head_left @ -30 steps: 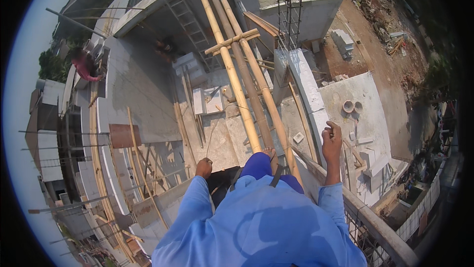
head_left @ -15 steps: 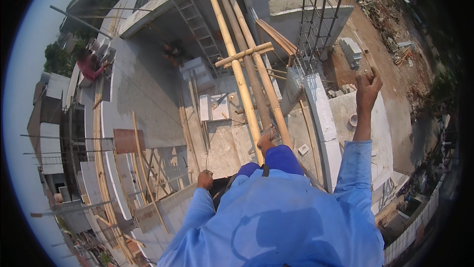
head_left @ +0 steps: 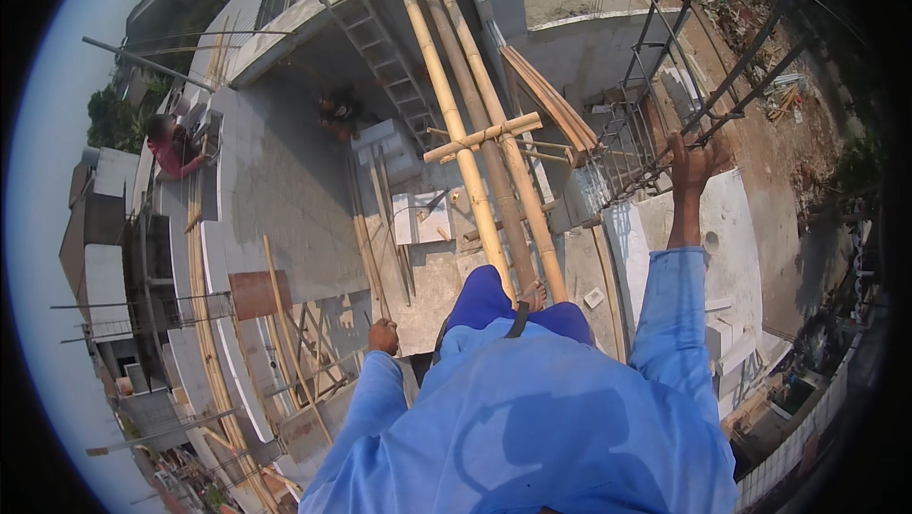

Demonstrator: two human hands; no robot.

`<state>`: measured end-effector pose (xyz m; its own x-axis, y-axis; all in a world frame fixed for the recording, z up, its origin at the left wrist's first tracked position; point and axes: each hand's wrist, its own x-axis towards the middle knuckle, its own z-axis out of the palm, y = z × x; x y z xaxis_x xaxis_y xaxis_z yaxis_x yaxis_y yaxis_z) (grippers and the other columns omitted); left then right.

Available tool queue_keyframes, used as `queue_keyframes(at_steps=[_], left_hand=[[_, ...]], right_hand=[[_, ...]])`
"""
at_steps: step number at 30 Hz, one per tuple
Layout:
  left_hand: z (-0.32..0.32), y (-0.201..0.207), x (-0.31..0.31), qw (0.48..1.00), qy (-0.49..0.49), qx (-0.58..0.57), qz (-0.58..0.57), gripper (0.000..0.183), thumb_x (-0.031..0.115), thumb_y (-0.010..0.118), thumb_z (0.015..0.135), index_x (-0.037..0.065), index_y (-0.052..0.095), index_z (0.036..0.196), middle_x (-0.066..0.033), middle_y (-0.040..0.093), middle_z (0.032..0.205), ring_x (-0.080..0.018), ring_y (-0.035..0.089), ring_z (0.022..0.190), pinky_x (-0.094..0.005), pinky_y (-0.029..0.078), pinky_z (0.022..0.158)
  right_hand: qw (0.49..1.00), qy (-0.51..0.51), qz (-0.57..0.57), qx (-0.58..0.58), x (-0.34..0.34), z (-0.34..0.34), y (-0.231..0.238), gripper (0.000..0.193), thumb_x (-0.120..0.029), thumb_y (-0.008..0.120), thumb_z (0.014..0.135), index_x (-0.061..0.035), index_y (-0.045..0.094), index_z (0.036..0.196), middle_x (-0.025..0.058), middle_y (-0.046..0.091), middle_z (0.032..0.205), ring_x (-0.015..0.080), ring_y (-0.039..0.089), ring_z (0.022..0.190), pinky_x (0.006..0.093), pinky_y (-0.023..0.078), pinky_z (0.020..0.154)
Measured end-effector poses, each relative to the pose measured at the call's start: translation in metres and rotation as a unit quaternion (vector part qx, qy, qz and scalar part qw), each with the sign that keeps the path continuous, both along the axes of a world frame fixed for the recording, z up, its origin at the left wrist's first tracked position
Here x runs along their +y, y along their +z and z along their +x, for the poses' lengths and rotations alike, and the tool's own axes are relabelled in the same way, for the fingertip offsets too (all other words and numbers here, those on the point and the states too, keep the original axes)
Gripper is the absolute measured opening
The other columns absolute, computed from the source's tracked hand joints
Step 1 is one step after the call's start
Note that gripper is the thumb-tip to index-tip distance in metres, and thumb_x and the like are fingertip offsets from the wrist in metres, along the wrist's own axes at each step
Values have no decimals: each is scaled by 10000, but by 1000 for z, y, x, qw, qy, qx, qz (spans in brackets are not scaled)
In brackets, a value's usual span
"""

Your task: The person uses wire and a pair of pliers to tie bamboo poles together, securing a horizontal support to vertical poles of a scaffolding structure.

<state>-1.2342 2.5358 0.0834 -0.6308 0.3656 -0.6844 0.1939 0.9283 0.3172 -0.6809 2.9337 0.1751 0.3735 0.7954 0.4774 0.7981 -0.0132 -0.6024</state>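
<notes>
My right hand [head_left: 692,172] is closed around the lower bars of a tall rebar column cage [head_left: 760,88], which leans up and away on the right. At my left side, my left hand [head_left: 384,335] is curled shut; whatever is in it, if anything, is too small to make out. Below me run bamboo poles [head_left: 480,193], several laid side by side as a walkway and tied with a short bamboo crosspiece [head_left: 483,137]. One bare foot [head_left: 534,295] shows on the poles, between my knees.
A ladder [head_left: 375,44] leans at the far end. Pale blocks [head_left: 423,218] lie on the floor well below. Wooden planks [head_left: 549,101] stand beside the walkway. On the far left a co-worker in red [head_left: 176,148] is at the wall [head_left: 271,162]. Rebar ends [head_left: 142,305] jut out at left.
My right hand was raised free with bent fingers and now grips the rebar cage, which appears closer. My body has moved forward along the bamboo; my left hand stays low and closed.
</notes>
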Motion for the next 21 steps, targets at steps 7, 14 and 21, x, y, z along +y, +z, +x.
queue_keyframes(at_steps=[7, 14, 21], left_hand=[[-45, -35, 71, 996, -78, 35, -33, 237, 198, 517, 831, 27, 638, 939, -184, 647, 736, -282, 638, 619, -395, 497, 574], [-85, -71, 260, 939, -330, 85, -40, 296, 203, 479, 824, -18, 631, 948, -267, 635, 919, -382, 625, 884, -451, 487, 784], [-137, -73, 455, 959, -283, 17, 15, 290, 187, 469, 851, -26, 608, 991, -260, 637, 892, -394, 626, 813, -447, 498, 713]], right_hand=[[998, -47, 36, 7, -7, -47, 24, 652, -170, 755, 720, 47, 414, 1231, 156, 291, 1134, 284, 438, 1046, 372, 441, 878], [961, -69, 71, 260, -13, -53, 31, 647, 20, 580, 691, -10, 314, 1281, 167, 343, 1274, 250, 415, 1161, 354, 455, 900], [960, -186, 36, 206, -50, -50, 30, 622, -198, 619, 714, -2, 423, 1270, 160, 469, 1241, 260, 408, 1218, 390, 293, 1020]])
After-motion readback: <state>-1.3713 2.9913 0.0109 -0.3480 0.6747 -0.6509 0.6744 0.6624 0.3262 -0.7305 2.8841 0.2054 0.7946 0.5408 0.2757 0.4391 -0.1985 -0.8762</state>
